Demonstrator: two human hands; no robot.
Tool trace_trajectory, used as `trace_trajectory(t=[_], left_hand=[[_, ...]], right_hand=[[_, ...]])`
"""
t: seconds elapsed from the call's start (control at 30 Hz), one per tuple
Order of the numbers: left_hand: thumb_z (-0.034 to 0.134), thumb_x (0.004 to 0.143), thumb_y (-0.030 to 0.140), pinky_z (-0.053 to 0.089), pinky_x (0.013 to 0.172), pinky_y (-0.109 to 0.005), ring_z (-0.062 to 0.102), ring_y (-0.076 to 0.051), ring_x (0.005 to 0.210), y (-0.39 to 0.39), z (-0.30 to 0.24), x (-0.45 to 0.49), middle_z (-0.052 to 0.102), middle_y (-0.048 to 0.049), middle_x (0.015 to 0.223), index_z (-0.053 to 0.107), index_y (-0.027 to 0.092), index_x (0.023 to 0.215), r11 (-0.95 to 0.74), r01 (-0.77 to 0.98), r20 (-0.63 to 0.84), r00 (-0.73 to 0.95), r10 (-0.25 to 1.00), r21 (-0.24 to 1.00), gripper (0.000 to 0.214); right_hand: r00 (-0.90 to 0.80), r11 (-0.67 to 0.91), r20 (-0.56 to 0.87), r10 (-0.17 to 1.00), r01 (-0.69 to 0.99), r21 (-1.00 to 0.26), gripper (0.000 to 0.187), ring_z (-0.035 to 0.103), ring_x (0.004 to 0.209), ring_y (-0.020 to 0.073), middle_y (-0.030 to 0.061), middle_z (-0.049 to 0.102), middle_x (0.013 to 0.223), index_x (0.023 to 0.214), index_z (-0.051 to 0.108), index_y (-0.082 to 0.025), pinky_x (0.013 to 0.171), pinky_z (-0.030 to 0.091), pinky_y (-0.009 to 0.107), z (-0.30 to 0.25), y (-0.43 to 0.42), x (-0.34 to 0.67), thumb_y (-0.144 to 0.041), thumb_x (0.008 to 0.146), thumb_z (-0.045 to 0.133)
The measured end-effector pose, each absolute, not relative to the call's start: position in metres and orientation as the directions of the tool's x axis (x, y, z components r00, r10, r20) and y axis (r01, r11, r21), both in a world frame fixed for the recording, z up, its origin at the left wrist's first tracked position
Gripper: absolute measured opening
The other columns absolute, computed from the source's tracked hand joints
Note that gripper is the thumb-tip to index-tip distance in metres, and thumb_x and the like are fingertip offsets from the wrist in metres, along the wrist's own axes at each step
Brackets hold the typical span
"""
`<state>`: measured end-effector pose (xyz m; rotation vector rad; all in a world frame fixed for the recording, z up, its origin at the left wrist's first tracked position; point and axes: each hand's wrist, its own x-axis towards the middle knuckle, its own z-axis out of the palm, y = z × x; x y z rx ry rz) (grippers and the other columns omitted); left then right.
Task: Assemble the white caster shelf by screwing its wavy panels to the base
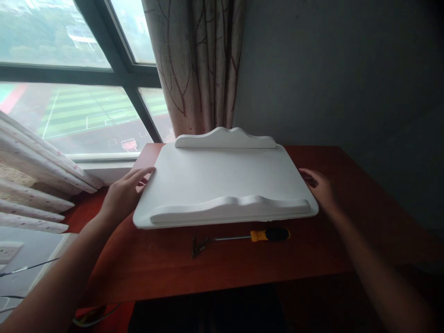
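A white board (222, 178) with a wavy raised rail along its far edge and another along its near edge lies flat on the reddish-brown table (347, 240). My left hand (124, 192) rests at the board's left edge, fingers stretched out toward it and touching it. My right hand (319, 187) lies at the board's right edge, fingers extended against the side. Neither hand wraps round the board.
A screwdriver (249, 237) with a yellow and black handle lies just in front of the board, with a few dark screws (197, 246) at its tip. A patterned curtain (197, 64) hangs behind, a window (76, 92) to the left, a grey wall to the right.
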<state>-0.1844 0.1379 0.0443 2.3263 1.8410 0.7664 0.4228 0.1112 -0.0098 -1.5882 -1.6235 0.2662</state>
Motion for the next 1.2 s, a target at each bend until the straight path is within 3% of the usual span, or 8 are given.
trace_trajectory(t=[0.1,0.23,0.4,0.6,0.73,0.97,1.2], left_hand=[[0.039,0.095,0.031,0.053,0.07,-0.031,0.071,-0.021,0.086,0.133,0.046,-0.182,0.064,-0.008,0.14,0.063,0.021,0.137,-0.318,0.927,0.344,0.239,0.908,0.197,0.05],[0.039,0.1,0.031,0.054,0.075,-0.033,0.072,-0.027,0.106,0.132,0.041,-0.184,0.06,-0.0034,0.147,0.059,0.025,0.144,-0.323,0.946,0.408,0.284,0.868,0.03,0.048],[0.033,0.104,0.024,0.055,0.086,-0.035,0.067,-0.029,0.122,0.134,0.035,-0.188,0.054,-0.0029,0.153,0.053,0.026,0.15,-0.393,0.918,0.418,0.376,0.827,-0.047,0.05],[0.037,0.104,0.025,0.054,0.093,-0.034,0.065,-0.028,0.126,0.134,0.037,-0.186,0.054,-0.0025,0.152,0.054,0.029,0.149,-0.428,0.903,0.433,0.373,0.82,0.033,0.049],[0.035,0.104,0.027,0.052,0.098,-0.034,0.063,-0.027,0.13,0.134,0.037,-0.184,0.055,-0.001,0.152,0.057,0.029,0.148,-0.411,0.906,0.43,0.334,0.839,0.1,0.049],[0.034,0.101,0.034,0.049,0.108,-0.032,0.059,-0.024,0.135,0.134,0.034,-0.184,0.053,-0.0001,0.153,0.059,0.028,0.146,-0.361,0.906,0.39,0.256,0.884,0.223,0.051],[0.05,0.094,0.048,0.041,0.12,-0.037,0.059,-0.027,0.134,0.124,0.049,-0.19,0.06,0.0005,0.148,0.064,0.03,0.137,-0.436,0.815,0.452,0.247,0.857,0.381,0.049]], right_hand=[[0.069,0.213,0.451,0.89,0.811,-0.545,0.042,0.068,0.115,0.0295,0.0098,0.071,0.128,0.125,0.072,-0.025,0.1,0.056,0.046,-0.008,0.108,0.42,-0.029,0.086,0.058],[0.005,0.243,0.453,0.891,0.839,-0.488,0.05,0.06,0.131,0.0276,0.0054,0.064,0.142,0.138,0.066,-0.028,0.112,0.048,0.046,-0.006,0.104,0.416,-0.026,0.09,0.049],[-0.082,0.303,0.451,0.889,0.843,-0.443,0.05,0.049,0.144,0.0262,-0.0017,0.051,0.156,0.145,0.06,-0.032,0.12,0.041,0.045,-0.007,0.106,0.412,-0.031,0.096,0.047],[-0.065,0.323,0.481,0.874,0.817,-0.477,0.048,0.054,0.14,0.0269,0.0018,0.057,0.151,0.143,0.063,-0.028,0.121,0.041,0.047,-0.006,0.106,0.407,-0.036,0.097,0.048],[-0.048,0.295,0.442,0.896,0.808,-0.51,0.048,0.051,0.142,0.0256,-0.0011,0.055,0.152,0.143,0.062,-0.031,0.123,0.038,0.048,-0.005,0.105,0.407,-0.036,0.096,0.05],[-0.074,0.333,0.481,0.874,0.812,-0.48,0.046,0.054,0.14,0.0264,0.0018,0.06,0.148,0.14,0.064,-0.03,0.122,0.04,0.05,-0.007,0.104,0.407,-0.037,0.098,0.048],[-0.146,0.418,0.549,0.823,0.809,-0.412,0.047,0.057,0.136,0.0312,0.0068,0.062,0.144,0.138,0.065,-0.028,0.119,0.043,0.051,0.029,0.079,0.396,-0.045,0.095,0.056]])
